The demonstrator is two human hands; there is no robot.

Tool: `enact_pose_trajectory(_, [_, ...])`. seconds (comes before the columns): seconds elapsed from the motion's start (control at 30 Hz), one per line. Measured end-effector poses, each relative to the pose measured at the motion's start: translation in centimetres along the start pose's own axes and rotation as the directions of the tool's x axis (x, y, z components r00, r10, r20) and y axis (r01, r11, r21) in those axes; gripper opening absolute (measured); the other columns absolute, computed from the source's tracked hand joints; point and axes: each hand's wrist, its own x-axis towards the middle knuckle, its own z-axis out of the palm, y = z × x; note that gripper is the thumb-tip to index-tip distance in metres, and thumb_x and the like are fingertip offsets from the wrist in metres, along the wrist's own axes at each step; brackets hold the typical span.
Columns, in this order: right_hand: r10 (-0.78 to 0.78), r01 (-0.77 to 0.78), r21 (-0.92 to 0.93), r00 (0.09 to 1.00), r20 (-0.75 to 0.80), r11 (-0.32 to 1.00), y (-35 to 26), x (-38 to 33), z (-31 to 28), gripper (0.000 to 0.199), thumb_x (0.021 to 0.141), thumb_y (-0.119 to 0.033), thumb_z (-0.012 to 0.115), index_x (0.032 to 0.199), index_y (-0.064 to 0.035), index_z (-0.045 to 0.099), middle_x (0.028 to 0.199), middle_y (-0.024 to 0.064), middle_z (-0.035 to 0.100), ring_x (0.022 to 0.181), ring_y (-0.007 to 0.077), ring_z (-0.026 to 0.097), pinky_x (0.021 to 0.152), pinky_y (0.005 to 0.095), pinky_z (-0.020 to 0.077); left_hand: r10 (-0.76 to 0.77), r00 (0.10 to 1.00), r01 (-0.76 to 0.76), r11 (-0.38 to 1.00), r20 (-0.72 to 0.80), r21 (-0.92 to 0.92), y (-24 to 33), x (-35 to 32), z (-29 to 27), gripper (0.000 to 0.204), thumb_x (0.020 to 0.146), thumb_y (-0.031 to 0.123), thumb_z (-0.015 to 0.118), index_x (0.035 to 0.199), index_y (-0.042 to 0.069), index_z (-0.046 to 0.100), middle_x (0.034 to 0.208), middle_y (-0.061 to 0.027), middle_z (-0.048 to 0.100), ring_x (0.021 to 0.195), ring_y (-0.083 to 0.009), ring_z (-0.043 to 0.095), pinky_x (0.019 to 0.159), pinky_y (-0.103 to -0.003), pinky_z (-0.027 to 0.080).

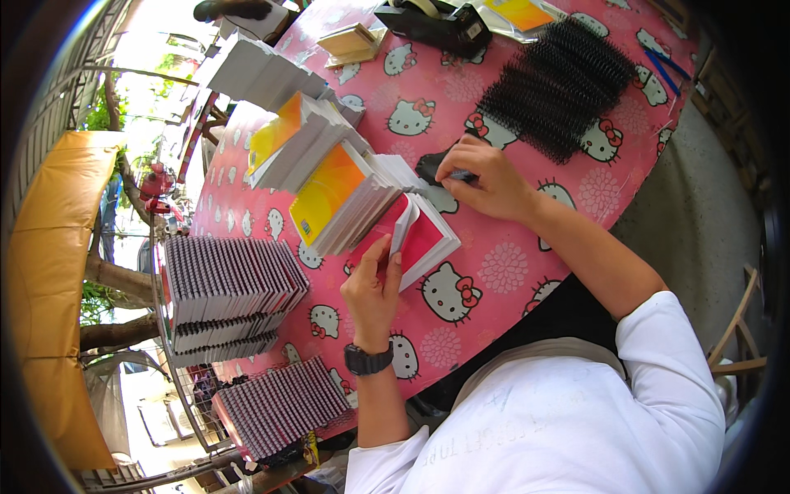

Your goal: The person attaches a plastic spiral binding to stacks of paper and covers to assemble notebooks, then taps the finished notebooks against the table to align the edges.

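My left hand (374,284), a dark watch on its wrist, pinches a thin white-edged bundle of sheets (403,224) between thumb and fingers. That bundle stands tilted over a stack with a red cover (424,239), which lies close to my body. Beyond it, my right hand (485,179) is curled round a small dark blue and black object (462,175) whose kind I cannot make out. A black piece (429,168) sits just left of those fingers, against the stacks. Yellow-covered stacks of sheets (325,193) lean next to the red one.
Spiral-bound notebooks (234,288) are piled at the left edge, with another row (284,407) nearer me. Black spiral binding coils (559,86) lie at the far right, beside blue strips (665,66). A black tape dispenser (436,29) and white stacks (263,74) stand at the back.
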Motion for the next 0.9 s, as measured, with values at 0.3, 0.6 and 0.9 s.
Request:
enact_pose_trajectory(0.3, [0.603, -0.818, 0.419, 0.575, 0.553, 0.395, -4.3, 0.1, 1.7, 0.047, 0.094, -0.037, 0.058, 0.112, 0.0070, 0.061, 0.087, 0.0090, 0.067, 0.068, 0.0060, 0.055, 0.061, 0.0214, 0.0459, 0.250, 0.955, -0.191, 0.929, -0.158, 0.317, 0.3, -1.6, 0.8, 0.029, 0.080, 0.004, 0.066, 0.109, 0.007, 0.065, 0.093, -0.0117, 0.066, 0.082, -0.0255, 0.065, 0.072, -0.036, 0.053])
enact_pose_trajectory(0.6, [0.282, -0.328, 0.299, 0.941, 0.187, 0.896, -8.3, -4.8, 3.3, 0.022, 0.083, 0.002, 0.063, 0.104, 0.0010, 0.063, 0.084, 0.0073, 0.065, 0.072, 0.0119, 0.062, 0.065, 0.0259, 0.0496, 0.153, 0.923, -0.038, 0.949, -0.354, 0.312, 3.8, -4.7, -0.1, 0.030, 0.085, 0.007, 0.062, 0.115, 0.010, 0.067, 0.119, -0.0067, 0.062, 0.112, -0.0261, 0.056, 0.110, -0.051, 0.023])
enact_pose_trajectory(0.9, [0.204, -0.180, -0.098, 0.804, 0.559, 0.979, -7.1, -5.4, -1.6, 0.029, 0.077, 0.004, 0.065, 0.105, -0.0020, 0.064, 0.090, 0.0096, 0.066, 0.077, 0.0179, 0.064, 0.070, 0.0289, 0.0514, 0.236, 0.964, -0.203, 0.950, -0.124, 0.236, 4.3, -6.3, 1.2, 0.041, 0.075, 0.000, 0.065, 0.114, 0.012, 0.068, 0.096, -0.0032, 0.063, 0.092, -0.0229, 0.058, 0.089, -0.041, 0.041])
